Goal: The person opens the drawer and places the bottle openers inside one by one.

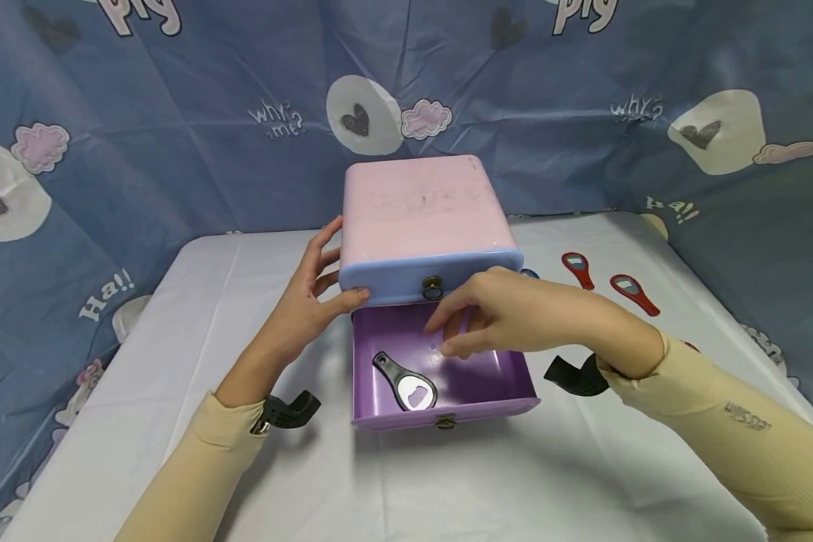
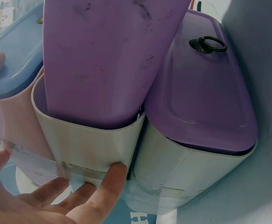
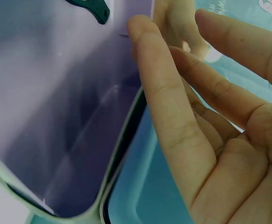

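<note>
A small drawer cabinet with a pink top point(image 1: 420, 203) has a blue upper drawer point(image 1: 393, 278) pushed in. Below it, a purple drawer point(image 1: 508, 376) is pulled out, and a black bottle opener point(image 1: 416, 391) lies inside, toward its front left. My left hand point(image 1: 301, 309) rests on the cabinet's left side, thumb on the blue drawer's front and fingertips touching the pale side wall point(image 2: 91, 144). Over the purple drawer hovers my right hand point(image 1: 508, 312), fingers loosely bent and nothing held. The right wrist view shows its index finger point(image 3: 161, 93) beside the drawer's inside.
Two red bottle openers point(image 1: 626, 290) lie on the white tabletop right of the cabinet. A blue thing point(image 1: 530, 272) is mostly hidden behind my right hand. Another purple drawer point(image 2: 205, 88) with a ring handle sits pushed in below. A patterned blue cloth point(image 1: 244, 150) hangs behind.
</note>
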The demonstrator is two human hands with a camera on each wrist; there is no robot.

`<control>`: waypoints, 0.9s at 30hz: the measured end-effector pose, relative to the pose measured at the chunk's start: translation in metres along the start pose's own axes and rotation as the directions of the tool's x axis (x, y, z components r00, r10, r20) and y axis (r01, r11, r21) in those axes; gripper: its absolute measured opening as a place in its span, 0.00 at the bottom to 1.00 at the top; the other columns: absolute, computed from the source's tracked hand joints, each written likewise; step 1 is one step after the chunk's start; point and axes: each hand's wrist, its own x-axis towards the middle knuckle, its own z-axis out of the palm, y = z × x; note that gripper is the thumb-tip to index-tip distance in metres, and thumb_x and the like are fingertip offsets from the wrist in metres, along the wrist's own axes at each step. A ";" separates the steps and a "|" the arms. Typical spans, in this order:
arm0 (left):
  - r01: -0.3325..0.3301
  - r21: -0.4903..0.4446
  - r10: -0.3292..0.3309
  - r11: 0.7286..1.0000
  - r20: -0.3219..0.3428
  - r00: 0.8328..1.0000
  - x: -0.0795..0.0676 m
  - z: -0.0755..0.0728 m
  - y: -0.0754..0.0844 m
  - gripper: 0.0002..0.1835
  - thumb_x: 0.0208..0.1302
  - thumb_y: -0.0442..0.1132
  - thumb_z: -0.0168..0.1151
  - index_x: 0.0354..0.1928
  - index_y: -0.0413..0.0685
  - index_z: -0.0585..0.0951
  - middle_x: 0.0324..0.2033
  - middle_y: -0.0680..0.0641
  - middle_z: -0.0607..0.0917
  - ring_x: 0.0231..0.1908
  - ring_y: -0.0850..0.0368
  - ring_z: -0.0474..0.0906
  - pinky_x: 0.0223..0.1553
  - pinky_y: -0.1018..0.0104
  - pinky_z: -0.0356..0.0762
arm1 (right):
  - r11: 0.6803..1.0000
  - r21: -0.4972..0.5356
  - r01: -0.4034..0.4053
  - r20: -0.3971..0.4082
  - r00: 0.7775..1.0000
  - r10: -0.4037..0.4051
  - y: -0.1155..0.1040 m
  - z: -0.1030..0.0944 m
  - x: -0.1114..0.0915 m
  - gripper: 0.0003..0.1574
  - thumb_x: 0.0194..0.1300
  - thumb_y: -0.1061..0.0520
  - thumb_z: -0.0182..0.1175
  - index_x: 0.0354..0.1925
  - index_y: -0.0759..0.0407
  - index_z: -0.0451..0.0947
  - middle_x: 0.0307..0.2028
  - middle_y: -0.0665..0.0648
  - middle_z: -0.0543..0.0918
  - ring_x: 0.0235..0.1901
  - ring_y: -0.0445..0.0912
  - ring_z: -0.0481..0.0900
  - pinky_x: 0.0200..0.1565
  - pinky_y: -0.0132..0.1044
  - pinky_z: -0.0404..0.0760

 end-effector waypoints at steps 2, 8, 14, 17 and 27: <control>0.002 0.002 -0.002 1.000 0.001 1.000 0.000 0.000 0.000 0.54 0.68 0.36 0.70 0.84 0.87 0.51 0.82 0.46 0.59 0.76 0.44 0.66 0.69 0.35 0.72 | 1.000 0.031 -0.004 -0.014 1.000 0.005 0.002 -0.004 -0.004 0.19 0.73 0.51 0.71 0.58 0.56 0.88 0.39 0.47 0.93 0.39 0.43 0.90 0.43 0.35 0.87; 0.002 0.015 -0.002 1.000 -0.004 1.000 -0.001 0.001 0.001 0.54 0.68 0.37 0.70 0.84 0.87 0.51 0.81 0.46 0.60 0.76 0.44 0.67 0.68 0.35 0.72 | 0.998 0.055 -0.009 -0.082 0.997 0.014 0.009 -0.014 -0.018 0.19 0.74 0.49 0.71 0.58 0.53 0.88 0.41 0.48 0.92 0.41 0.46 0.91 0.44 0.36 0.87; 0.005 0.011 -0.005 1.000 -0.003 1.000 0.000 0.002 0.001 0.55 0.68 0.36 0.70 0.84 0.87 0.50 0.81 0.45 0.59 0.76 0.43 0.67 0.68 0.35 0.72 | 0.995 0.086 -0.045 -0.130 0.990 0.056 0.017 -0.024 -0.034 0.18 0.74 0.49 0.71 0.59 0.49 0.88 0.41 0.52 0.92 0.39 0.48 0.92 0.42 0.37 0.87; 0.011 0.011 -0.011 1.000 -0.007 1.000 -0.001 0.002 0.001 0.55 0.68 0.36 0.70 0.83 0.88 0.51 0.82 0.45 0.59 0.76 0.43 0.67 0.68 0.35 0.72 | 0.995 0.084 -0.053 -0.160 0.985 0.066 0.023 -0.028 -0.040 0.18 0.74 0.50 0.71 0.59 0.48 0.88 0.39 0.52 0.92 0.38 0.46 0.92 0.41 0.37 0.86; 0.022 0.015 -0.022 1.000 -0.013 1.000 0.000 0.002 0.003 0.54 0.69 0.36 0.70 0.83 0.89 0.51 0.82 0.45 0.59 0.76 0.44 0.67 0.70 0.36 0.70 | 0.988 0.149 -0.038 -0.244 0.967 0.074 0.041 -0.038 -0.060 0.19 0.76 0.55 0.68 0.62 0.56 0.86 0.38 0.51 0.92 0.36 0.46 0.90 0.41 0.36 0.87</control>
